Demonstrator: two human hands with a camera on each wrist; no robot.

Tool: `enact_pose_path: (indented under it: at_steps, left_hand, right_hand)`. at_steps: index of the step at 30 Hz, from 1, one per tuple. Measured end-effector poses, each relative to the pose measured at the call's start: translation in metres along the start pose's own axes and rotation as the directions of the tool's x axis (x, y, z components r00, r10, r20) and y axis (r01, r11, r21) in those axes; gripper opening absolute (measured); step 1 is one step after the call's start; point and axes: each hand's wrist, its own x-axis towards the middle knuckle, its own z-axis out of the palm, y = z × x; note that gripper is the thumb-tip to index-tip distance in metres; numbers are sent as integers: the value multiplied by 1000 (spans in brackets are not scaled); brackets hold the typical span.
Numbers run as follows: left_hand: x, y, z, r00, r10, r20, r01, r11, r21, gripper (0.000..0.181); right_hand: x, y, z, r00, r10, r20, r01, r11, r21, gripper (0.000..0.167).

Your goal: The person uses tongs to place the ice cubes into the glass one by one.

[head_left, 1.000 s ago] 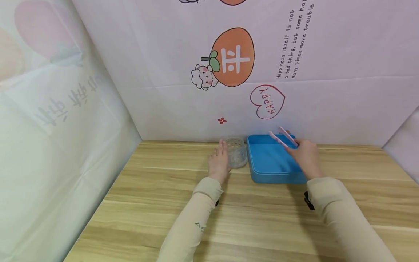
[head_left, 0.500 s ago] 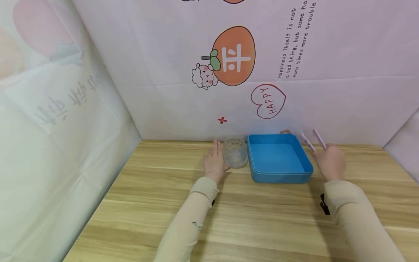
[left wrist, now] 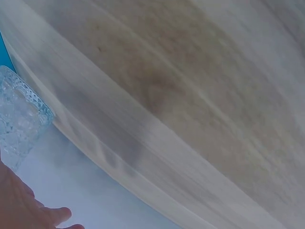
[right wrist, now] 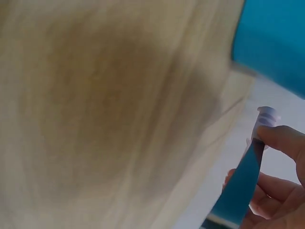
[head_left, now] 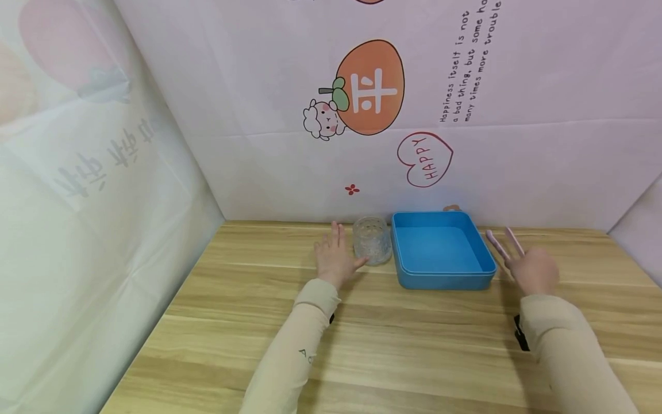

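My right hand (head_left: 538,271) grips a pair of pale pink tongs (head_left: 499,246) to the right of a blue square box (head_left: 447,282). The tongs' two arms stand apart at the tips, with nothing between them. In the right wrist view, the thumb presses on the tongs (right wrist: 266,117) from above. My left hand (head_left: 333,261) lies with spread fingers just left of a clear textured glass (head_left: 372,244). Its thumb points towards the glass; whether they touch I cannot tell. In the left wrist view, the glass (left wrist: 21,117) holds clear, icy-looking pieces.
The glass and the box stand side by side at the back of a wooden table (head_left: 403,345). Behind them rises a white printed cloth (head_left: 269,172). Another cloth (head_left: 103,230) hangs along the left side.
My right hand has carried the tongs from over the box to the right of it and lower. My left hand has shifted slightly left from the glass, its fingers spreading.
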Motion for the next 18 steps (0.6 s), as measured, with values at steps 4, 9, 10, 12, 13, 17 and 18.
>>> enact_pose_path:
  at_steps: [4,9,10,12,13,17,18]
  left_hand:
    - [2,-3,1,1000,-4,-11,4,999,51,104]
    - [6,-8,0,999,0,-42,4,997,74,104]
    - [6,-8,-1,999,1,-47,3,997,72,104]
    - [6,-10,-3,999,0,-47,3,998,61,104]
    - [6,-10,-4,999,0,-47,3,998,59,103]
    - [8,-13,-7,999,-9,-46,10,999,31,102]
    - [8,-14,-8,999,-11,-46,13,999,30,102]
  right_hand:
    - [-2,4,1,1000,1,24,0,1000,-27,37]
    - [-3,7,3,999,5,47,-4,1000,-20,36]
    - [-3,7,3,999,5,48,-5,1000,-17,36]
    - [-3,8,4,999,7,49,-6,1000,-19,36]
    - [-2,9,5,999,5,46,-4,1000,-22,36]
    - [1,12,6,998,23,52,-21,999,-37,38]
    - [1,13,6,998,24,56,-21,999,-48,40]
